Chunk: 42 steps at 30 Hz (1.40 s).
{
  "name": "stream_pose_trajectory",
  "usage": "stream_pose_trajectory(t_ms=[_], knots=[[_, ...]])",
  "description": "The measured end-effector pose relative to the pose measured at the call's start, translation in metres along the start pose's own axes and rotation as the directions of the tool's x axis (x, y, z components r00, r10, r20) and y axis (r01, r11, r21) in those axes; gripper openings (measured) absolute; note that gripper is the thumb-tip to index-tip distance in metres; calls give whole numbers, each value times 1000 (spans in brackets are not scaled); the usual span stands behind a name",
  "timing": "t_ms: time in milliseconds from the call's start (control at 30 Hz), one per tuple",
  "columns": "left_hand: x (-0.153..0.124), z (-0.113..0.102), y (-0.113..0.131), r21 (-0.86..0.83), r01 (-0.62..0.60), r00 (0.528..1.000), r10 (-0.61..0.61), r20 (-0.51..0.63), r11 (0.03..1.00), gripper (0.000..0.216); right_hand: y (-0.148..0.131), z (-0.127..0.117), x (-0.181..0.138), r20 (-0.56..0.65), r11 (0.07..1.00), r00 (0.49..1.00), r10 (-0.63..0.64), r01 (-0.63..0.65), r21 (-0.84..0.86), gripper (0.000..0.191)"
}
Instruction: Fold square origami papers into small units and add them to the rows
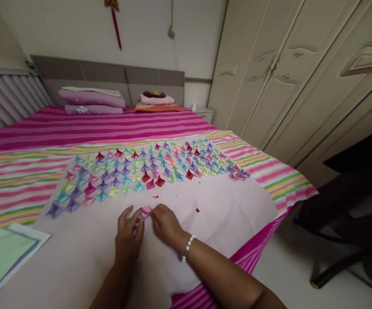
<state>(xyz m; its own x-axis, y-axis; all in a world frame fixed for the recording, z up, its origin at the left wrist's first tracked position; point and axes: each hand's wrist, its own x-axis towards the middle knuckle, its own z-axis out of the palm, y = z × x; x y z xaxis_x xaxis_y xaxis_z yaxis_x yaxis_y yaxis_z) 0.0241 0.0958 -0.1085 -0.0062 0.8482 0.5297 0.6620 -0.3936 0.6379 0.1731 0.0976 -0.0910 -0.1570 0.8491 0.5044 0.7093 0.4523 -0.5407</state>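
Between my two hands is a small pink folded paper piece [146, 211], just above a large pale sheet [224, 214] spread on the bed. My left hand [130, 231] pinches its left side with the fingertips. From the right, my right hand [168, 223] grips its other edge between thumb and bent forefinger; a white bead bracelet [188, 247] circles that wrist. Beyond my hands, rows of folded paper stars [128, 171] in purple, blue, green, yellow, pink and red lie on the sheet. Small red scraps [198, 210] lie near the hands.
A green sheet with a white border [8, 253] lies at the left. Folded bedding [92, 101] and a pink stack [156, 101] rest by the headboard [108, 73]. Wardrobes [279, 77] line the right side, with a dark chair [349, 240] beside the bed.
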Motion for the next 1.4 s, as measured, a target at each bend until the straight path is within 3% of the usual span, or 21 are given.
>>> stream_pose_trajectory(t_ms=[167, 400, 533, 833, 1000, 1100, 1167, 1267, 1400], knots=[[1, 2, -1, -55, 79, 997, -80, -10, 995, 30, 42, -56, 0, -178, 985, 969, 171, -170, 22, 19], [3, 6, -8, 29, 115, 993, -115, -7, 993, 29, 142, -161, -3, -469, 858, 761, 448, -513, -13, 19], [3, 9, -15, 60, 124, 992, -125, 18, 990, 32, 172, -187, -11, -531, 793, 689, 493, -607, -53, 20], [3, 9, -19, 105, 120, 992, -123, 24, 987, 30, 186, -193, -15, -493, 750, 703, 513, -646, -140, 19], [2, 10, -15, -14, 113, 994, -113, 1, 994, 22, 167, -194, -16, -485, 738, 688, 540, -664, -121, 14], [-2, 12, -11, -78, 130, 991, -130, 7, 988, 23, 153, -191, -16, -496, 734, 663, 561, -675, -73, 33], [-3, 15, -11, -56, 150, 989, -150, 1, 987, 23, 148, -183, -14, -462, 764, 694, 553, -643, -51, 39], [-1, 18, -11, -52, 175, 984, -176, -8, 983, 23, 130, -155, -11, -395, 869, 803, 446, -495, -26, 37], [5, 4, -9, -93, 158, 987, -157, 12, 983, 19, 73, -98, -15, -258, 961, 926, 275, -257, 102, 30]])
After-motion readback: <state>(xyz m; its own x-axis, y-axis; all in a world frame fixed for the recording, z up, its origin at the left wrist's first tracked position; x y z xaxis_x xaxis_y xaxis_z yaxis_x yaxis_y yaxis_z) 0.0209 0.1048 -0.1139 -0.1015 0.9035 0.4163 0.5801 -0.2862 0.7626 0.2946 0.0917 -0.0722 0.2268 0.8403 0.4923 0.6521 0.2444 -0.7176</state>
